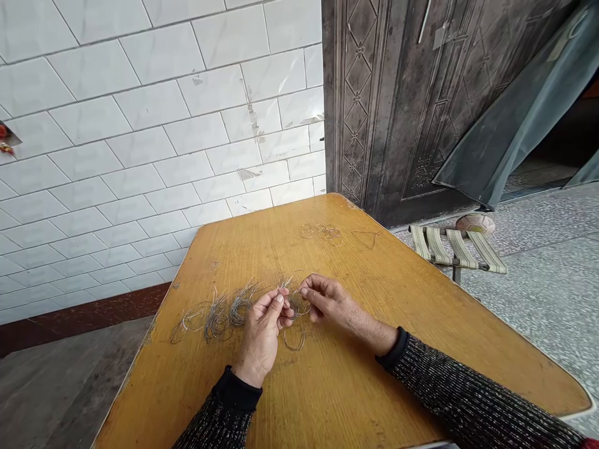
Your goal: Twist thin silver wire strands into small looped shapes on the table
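Note:
My left hand [260,340] is closed in a pinch, thumb against fingertips, on thin wire above the wooden table [355,374]. Just to its right, my right hand [334,304] also pinches with thumb and forefinger at the thin wire; the exact grip is too small to make out. Between and below the hands hangs or lies a wire loop [294,343]. Left of my left hand, several coiled bundles of grey wire [216,321] lie in a row, loose ends pointing away from me. My fingers partly hide the wires behind them.
Reddish thin wire loops [322,231] and a bent triangular wire [367,238] lie toward the table's far end. A white tiled wall [210,137] and a dark door [397,125] stand beyond. On the right is a striped folding stool [456,249] near a round pinkish object [475,223].

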A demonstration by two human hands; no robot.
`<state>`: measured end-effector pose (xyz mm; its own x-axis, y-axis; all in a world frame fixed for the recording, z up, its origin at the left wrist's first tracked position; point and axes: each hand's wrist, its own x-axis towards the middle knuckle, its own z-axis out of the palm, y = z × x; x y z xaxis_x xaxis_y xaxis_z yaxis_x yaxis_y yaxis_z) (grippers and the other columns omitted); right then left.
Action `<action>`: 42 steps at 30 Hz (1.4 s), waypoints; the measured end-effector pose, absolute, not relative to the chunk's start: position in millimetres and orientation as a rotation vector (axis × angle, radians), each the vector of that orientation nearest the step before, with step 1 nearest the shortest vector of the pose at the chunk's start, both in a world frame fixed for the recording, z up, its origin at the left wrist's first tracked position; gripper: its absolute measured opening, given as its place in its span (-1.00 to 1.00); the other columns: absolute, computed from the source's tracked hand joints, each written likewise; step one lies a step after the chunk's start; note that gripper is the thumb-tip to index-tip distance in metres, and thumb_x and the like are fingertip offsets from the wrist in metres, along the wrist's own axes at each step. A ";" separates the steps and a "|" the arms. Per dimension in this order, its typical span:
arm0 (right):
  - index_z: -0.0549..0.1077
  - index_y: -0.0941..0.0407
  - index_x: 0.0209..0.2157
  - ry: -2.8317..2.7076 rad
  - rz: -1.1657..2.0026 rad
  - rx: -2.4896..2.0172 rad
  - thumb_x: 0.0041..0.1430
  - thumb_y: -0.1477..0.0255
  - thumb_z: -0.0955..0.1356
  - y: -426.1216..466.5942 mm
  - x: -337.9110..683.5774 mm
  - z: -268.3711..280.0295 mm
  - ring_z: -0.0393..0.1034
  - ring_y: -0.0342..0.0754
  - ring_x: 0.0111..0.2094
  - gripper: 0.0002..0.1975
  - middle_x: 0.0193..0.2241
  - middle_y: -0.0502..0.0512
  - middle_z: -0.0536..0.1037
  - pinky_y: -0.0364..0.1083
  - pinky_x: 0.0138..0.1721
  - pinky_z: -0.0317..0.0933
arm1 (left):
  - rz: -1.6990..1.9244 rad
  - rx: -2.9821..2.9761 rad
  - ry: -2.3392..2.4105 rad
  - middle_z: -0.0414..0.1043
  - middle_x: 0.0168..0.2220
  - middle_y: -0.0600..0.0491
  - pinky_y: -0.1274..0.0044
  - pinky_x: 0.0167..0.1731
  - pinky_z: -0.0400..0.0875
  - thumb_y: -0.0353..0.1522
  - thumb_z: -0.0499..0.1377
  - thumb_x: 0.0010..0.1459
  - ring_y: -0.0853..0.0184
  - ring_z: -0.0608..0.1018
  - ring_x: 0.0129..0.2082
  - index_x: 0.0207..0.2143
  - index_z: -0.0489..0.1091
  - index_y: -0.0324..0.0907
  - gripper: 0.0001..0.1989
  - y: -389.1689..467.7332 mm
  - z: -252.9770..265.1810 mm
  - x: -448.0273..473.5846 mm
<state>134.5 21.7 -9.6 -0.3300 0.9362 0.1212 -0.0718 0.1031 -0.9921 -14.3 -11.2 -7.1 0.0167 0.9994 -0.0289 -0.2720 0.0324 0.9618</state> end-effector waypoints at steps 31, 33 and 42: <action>0.31 0.16 -0.55 -1.052 1.513 -0.818 -0.13 0.18 0.40 2.4 116.1 -8.9 0.10 -0.30 -0.78 -0.67 -0.80 -0.16 0.30 -0.25 -0.70 0.04 | 1.347 1.034 1.158 0.36 -0.45 0.04 0.63 -0.61 0.19 -0.24 0.20 -0.04 0.51 0.35 -0.60 -0.26 0.46 -0.27 -0.68 -13.4 -3.9 -13.0; 0.31 0.16 -0.55 -1.053 1.510 -0.808 -0.13 0.18 0.40 2.0 115.8 -9.4 0.10 -0.30 -0.78 -0.67 -0.77 -0.14 0.33 -0.25 -0.71 0.04 | 1.308 1.017 1.143 0.37 -0.46 0.04 0.62 -0.59 0.20 -0.24 0.22 -0.05 0.50 0.35 -0.59 -0.26 0.46 -0.27 -0.68 -12.5 -5.0 -13.8; 0.31 0.16 -0.56 -1.035 1.502 -0.817 -0.15 0.17 0.41 2.3 115.4 -10.9 0.10 -0.30 -0.79 -0.66 -0.82 -0.16 0.30 -0.26 -0.71 0.03 | 1.315 0.940 1.114 0.36 -0.48 0.08 0.63 -0.57 0.19 -0.30 0.29 -0.14 0.51 0.34 -0.58 -0.32 0.46 -0.26 -0.70 -16.2 -0.9 -8.4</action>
